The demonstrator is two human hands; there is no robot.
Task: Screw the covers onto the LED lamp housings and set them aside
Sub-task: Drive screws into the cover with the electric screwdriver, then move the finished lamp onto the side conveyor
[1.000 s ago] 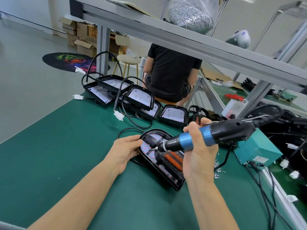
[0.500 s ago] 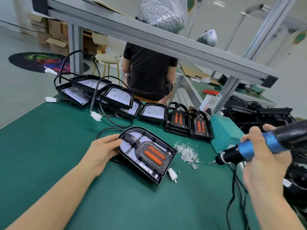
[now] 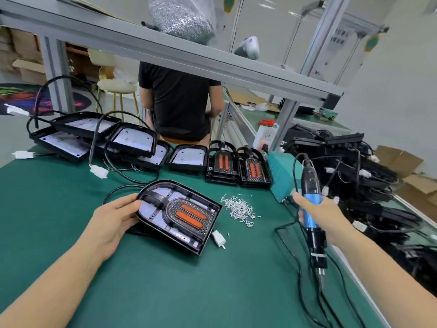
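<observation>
1. Whereas half a second ago the right hand (image 3: pixel 324 215) held the electric screwdriver (image 3: pixel 312 209) nearly level, bit pointing left at the lamp, in the head view the tool now stands close to upright at the right edge of the worktop (image 3: pixel 165 280), bit end down and cable end up.
2. A second ago its tip was on the lamp housing (image 3: pixel 179 215); now it is well apart from it, with the pile of screws (image 3: pixel 238 208) lying between them.
3. The right fingers (image 3: pixel 299 201) wrap around the blue grip of the screwdriver (how tightly, I cannot tell from this side).
4. The left hand (image 3: pixel 113 221) stays on the housing's rounded left end, as before: thumb on the top rim, fingers curled under the edge, holding it.
5. That housing, with its cover (image 3: pixel 189 215) and two orange strips fitted, lies flat on the green worktop in front of the person.
6. Two covered lamps (image 3: pixel 237 165) stand at the back, beside open housings (image 3: pixel 132 140) to their left.
</observation>
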